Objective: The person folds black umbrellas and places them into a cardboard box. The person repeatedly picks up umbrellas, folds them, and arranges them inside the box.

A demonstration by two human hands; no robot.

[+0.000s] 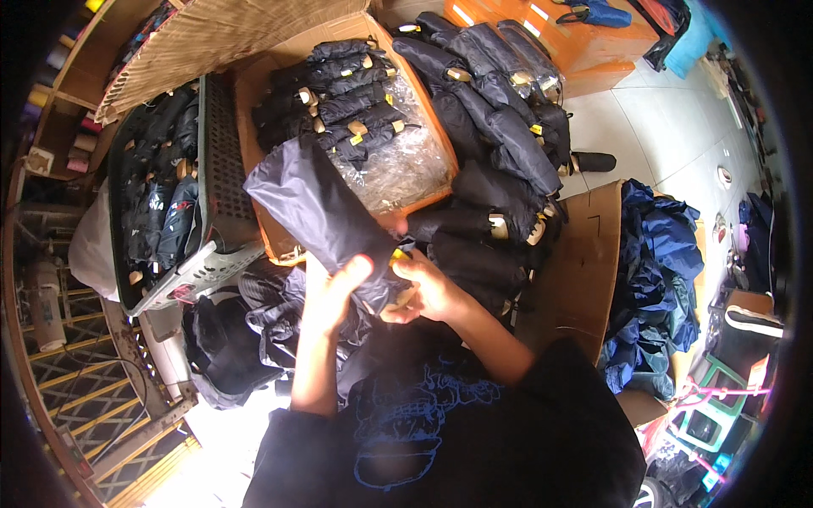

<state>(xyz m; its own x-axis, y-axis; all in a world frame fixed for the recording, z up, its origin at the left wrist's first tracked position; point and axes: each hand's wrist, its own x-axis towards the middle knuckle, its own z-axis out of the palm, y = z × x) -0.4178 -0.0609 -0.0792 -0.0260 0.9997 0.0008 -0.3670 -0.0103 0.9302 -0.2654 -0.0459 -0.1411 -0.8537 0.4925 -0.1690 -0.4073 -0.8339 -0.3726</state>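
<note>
A folded umbrella in a loose black sleeve (309,203) is held in front of my chest, tilted with its far end up to the left. My left hand (339,284) is wrapped around its lower part, thumb on top. At the near end, beside a small yellow tag (399,254), my right hand (423,286) is closed on the umbrella near its pale handle. Just beyond my hands, a cardboard box (440,161) holds several similar black umbrellas (351,93) on clear plastic wrap (389,173).
A dark plastic basket (229,199) of umbrellas stands at the left. More black umbrellas (500,127) lie piled right of the box. At the right, another carton (572,271) stands by dark blue fabric (660,245). Black cloth (224,347) lies at the near left.
</note>
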